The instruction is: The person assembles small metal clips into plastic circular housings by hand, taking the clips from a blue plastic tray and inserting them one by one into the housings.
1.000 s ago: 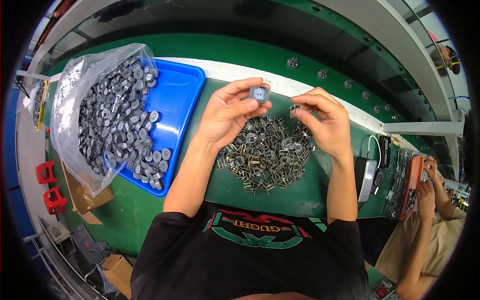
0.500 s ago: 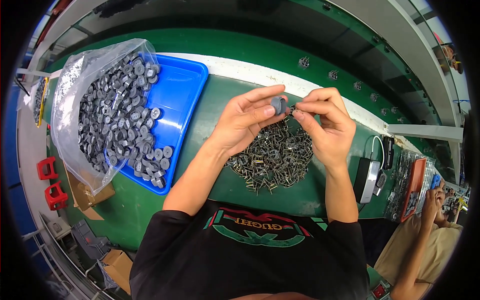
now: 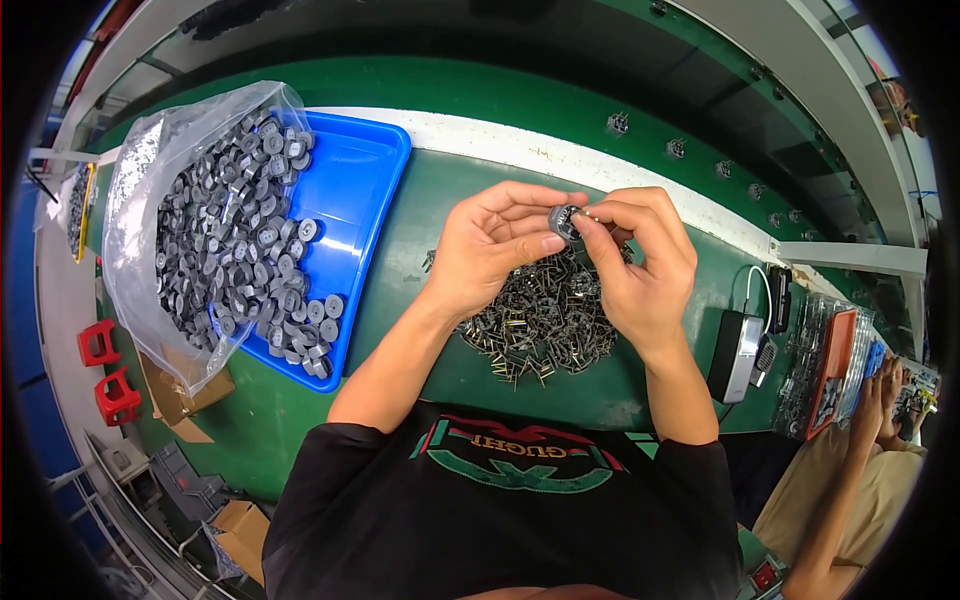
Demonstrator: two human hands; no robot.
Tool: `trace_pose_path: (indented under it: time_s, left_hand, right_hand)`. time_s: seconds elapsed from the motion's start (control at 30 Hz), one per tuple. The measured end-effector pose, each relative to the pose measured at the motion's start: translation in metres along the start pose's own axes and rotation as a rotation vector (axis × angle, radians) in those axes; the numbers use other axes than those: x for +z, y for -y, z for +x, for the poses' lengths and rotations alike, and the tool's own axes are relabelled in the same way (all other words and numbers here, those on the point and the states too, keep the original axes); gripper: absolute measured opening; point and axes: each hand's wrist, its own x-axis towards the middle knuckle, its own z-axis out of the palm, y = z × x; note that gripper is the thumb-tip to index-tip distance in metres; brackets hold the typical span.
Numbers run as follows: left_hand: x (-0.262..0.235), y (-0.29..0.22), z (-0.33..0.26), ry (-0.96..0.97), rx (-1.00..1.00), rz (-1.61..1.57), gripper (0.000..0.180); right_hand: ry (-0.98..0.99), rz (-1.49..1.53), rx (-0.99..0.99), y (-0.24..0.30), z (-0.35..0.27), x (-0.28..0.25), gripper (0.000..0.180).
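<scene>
We are holding one grey, round, hard-looking plastic cap (image 3: 563, 222) above the green tabletop (image 3: 440, 370), just over the far part of the pile. Our left hand (image 3: 480, 250) is pinching the cap between thumb and fingers, while our right hand (image 3: 648, 265) is pinching a small dark part with pale metal pins (image 3: 591, 217) at the cap's right side; our fingers are hiding most of that part, so we are not telling how far the two are meeting. We are judging the cap light, stiff and rather smooth, safest gripped by its round side wall; the pins are looking thin and bendable, so we are favouring the part's body for a hold. Counting, we are finding one cap and one pinned part in our hands, one loose pile of dark, metal-pinned parts (image 3: 545, 325) too tangled to number, and one heap of grey round caps (image 3: 240, 230), also beyond counting, spilling from one clear plastic bag (image 3: 135, 250) onto one blue plastic tray (image 3: 350, 170). Two red plastic stools (image 3: 118, 397) are standing at far left, and at least six small dark pieces (image 3: 676, 148) are sitting on the green belt (image 3: 560, 110) beyond.
</scene>
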Motion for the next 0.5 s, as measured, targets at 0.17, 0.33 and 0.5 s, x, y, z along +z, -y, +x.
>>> trace_pose_path:
  time_s: [0.17,0.33,0.5]
  left_hand:
    - [0.003,0.002,-0.001,-0.053,0.027,0.001,0.035]
    - [-0.008,-0.002,-0.001,-0.041,0.3,0.458,0.034]
    - [-0.024,-0.047,-0.029,-0.48,0.313,0.99,0.024]
  right_hand:
    - [0.018,0.08,0.108,-0.005,-0.006,0.007,0.019]
    - [0.234,0.737,0.733,-0.007,-0.008,0.013,0.027]
    - [0.266,-0.034,0.318,-0.047,0.029,0.008,0.022]
